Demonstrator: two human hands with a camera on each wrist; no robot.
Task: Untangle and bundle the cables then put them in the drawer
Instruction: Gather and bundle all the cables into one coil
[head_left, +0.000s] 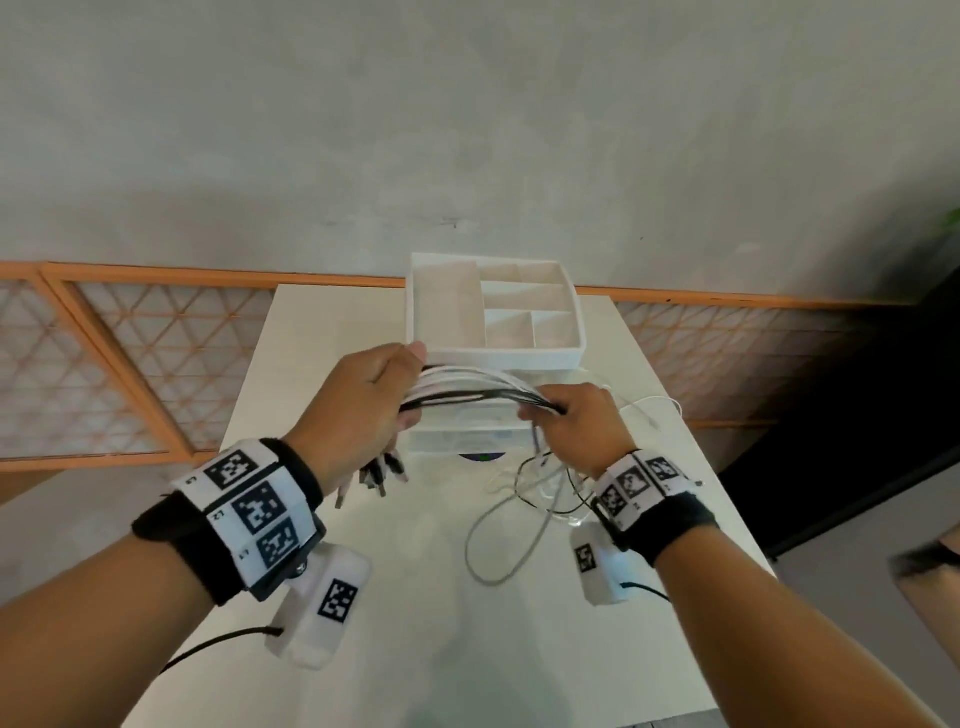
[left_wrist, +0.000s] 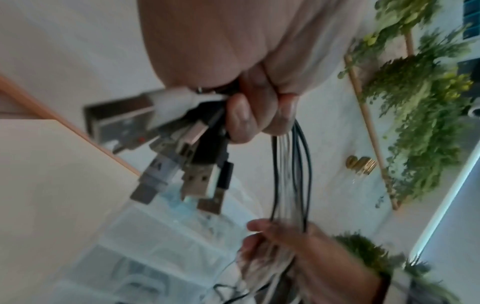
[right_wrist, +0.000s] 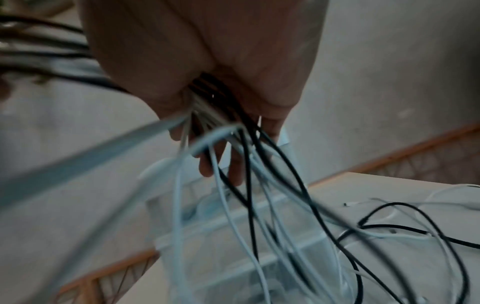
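Several black and white cables (head_left: 470, 387) stretch as one bunch between my two hands above the table. My left hand (head_left: 374, 400) grips the bunch near its plug ends, and the USB plugs (left_wrist: 182, 164) hang out below the fist (left_wrist: 249, 111). My right hand (head_left: 571, 415) holds the same bunch (right_wrist: 207, 96) further along; the loose lengths (right_wrist: 259, 205) fall from it and lie in loops on the table (head_left: 519, 519). Behind the hands stands a white drawer unit (head_left: 467, 431) with translucent drawer fronts, partly hidden by the cables.
The drawer unit carries a white compartment tray (head_left: 493, 306) on top. The white table (head_left: 441, 623) ends at the left and right near my forearms. An orange-framed lattice rail (head_left: 130, 364) runs behind it along the grey wall.
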